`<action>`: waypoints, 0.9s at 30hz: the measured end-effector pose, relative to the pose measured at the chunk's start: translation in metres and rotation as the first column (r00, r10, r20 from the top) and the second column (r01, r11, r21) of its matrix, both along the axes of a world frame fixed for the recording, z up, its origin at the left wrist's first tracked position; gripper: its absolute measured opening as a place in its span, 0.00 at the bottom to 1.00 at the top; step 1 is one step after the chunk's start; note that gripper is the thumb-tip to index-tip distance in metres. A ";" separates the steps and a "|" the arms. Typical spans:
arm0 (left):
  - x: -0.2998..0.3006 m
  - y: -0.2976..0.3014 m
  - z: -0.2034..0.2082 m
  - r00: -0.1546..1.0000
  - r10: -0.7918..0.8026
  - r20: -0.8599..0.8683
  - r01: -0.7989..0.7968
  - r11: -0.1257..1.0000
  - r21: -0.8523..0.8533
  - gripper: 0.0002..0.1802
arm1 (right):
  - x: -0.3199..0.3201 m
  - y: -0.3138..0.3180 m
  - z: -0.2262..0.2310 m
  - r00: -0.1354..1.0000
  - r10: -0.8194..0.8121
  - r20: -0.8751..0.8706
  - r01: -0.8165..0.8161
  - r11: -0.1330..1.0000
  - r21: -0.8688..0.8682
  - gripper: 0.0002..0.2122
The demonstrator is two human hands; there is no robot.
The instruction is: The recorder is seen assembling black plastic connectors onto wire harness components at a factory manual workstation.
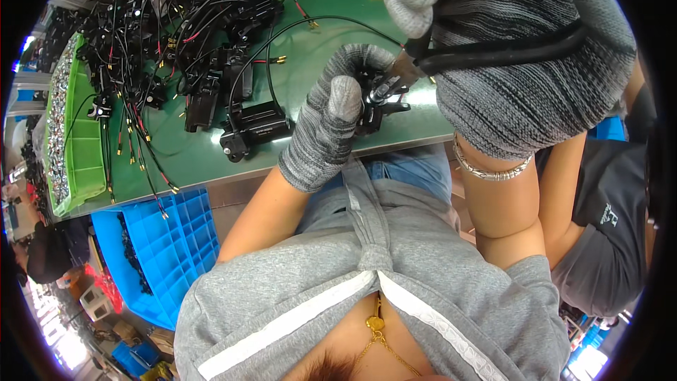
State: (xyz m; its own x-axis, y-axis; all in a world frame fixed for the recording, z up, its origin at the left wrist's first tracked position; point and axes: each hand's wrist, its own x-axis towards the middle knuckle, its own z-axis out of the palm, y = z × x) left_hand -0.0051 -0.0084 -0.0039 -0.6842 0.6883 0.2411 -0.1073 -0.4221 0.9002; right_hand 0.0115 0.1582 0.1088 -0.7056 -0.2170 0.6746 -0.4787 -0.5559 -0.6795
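1 left hand (326,116) holds 1 black mechanism (371,117), 1 right hand (525,88) 1 tool (497,55) (fingers curled round each).

left hand (326,123): holds black part (369,120) | right hand (522,95): holds black-handled tool (504,57) | green bin (86,169)

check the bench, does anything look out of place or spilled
One gold wire tip pokes past the near edge of the green table, overlapping the blue crate in this view; it looks odd because most other visible tips lie on the tabletop. No obvious spill or damage stands out.
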 end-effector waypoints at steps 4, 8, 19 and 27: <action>0.004 0.002 0.000 1.000 0.014 0.025 -0.015 0.999 0.039 0.34 | 0.003 -0.006 -0.008 1.000 -0.021 0.011 0.021 0.999 -0.025 0.22; 0.002 0.001 -0.004 1.000 0.004 0.027 -0.006 0.997 0.071 0.33 | 0.005 -0.007 -0.014 0.998 -0.058 0.018 0.059 0.997 -0.051 0.20; 0.003 0.000 0.001 0.999 -0.025 0.034 0.023 0.998 0.065 0.34 | 0.007 -0.008 -0.023 0.993 -0.112 0.031 0.115 0.988 -0.105 0.15; 0.000 -0.006 -0.025 0.971 0.080 0.224 -0.052 0.990 -0.131 0.29 | -0.009 -0.024 -0.031 0.994 -0.014 0.109 0.034 0.982 -0.186 0.12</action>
